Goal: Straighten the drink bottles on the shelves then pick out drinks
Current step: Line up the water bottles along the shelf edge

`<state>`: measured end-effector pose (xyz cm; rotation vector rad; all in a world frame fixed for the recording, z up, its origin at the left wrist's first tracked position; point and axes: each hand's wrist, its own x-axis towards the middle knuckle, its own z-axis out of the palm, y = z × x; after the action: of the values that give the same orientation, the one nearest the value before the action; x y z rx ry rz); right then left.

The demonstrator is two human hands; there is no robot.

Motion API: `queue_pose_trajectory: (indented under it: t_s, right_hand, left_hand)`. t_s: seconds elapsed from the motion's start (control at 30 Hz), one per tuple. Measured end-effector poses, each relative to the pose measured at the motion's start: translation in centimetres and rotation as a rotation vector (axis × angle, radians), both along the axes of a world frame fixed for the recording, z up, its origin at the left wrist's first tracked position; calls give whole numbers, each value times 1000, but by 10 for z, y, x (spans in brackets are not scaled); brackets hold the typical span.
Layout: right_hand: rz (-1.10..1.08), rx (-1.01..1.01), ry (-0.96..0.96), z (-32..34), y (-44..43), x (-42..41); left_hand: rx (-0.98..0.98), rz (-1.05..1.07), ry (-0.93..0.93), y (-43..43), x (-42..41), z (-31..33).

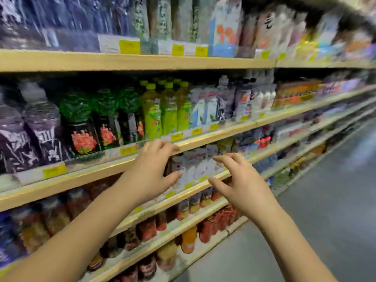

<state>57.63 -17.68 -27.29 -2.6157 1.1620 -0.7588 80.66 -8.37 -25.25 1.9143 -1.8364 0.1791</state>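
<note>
Now we have both hands out in front of the pale bottles [195, 166], which stand packed together on the shelf [218, 177] one level below the green-capped bottles [168, 110]. The left hand [150, 171] is spread, fingers loosely bent, thumb close to the leftmost pale bottle. The right hand [244, 186] is spread likewise, just off the right side of the row. Neither holds anything, and the blur keeps us from telling whether a fingertip touches a bottle. The danger, as we judge it, lies in closing in from both sides at once. The bottles are crowded, so a squeeze or a sideways nudge could tip a neighbour or push one over the front edge of the shelf to the floor [325, 210]. The left fingers also sit near the price tags [176, 136] on the shelf above and could snag one loose.
</note>
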Motion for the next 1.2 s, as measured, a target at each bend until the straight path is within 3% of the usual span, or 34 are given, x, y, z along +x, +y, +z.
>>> queue_pose_trajectory:
  t_s: [0.27, 0.67, 0.87, 1.2]
  right_hand:
    - [-100, -17, -14, -5, -91, -22]
    - [-79, -9, 14, 5, -259, 10]
    - [31, -15, -16, -2, -333, 25]
    - [402, -10, -58, -4, -435, 30]
  left_hand:
    - [-57, -139, 72, -119, -18, -11]
    - [-55, -171, 77, -282, 7, -17]
    - [-40, -126, 59, -323, 1, -30]
    - [-96, 174, -18, -344, -30, -50]
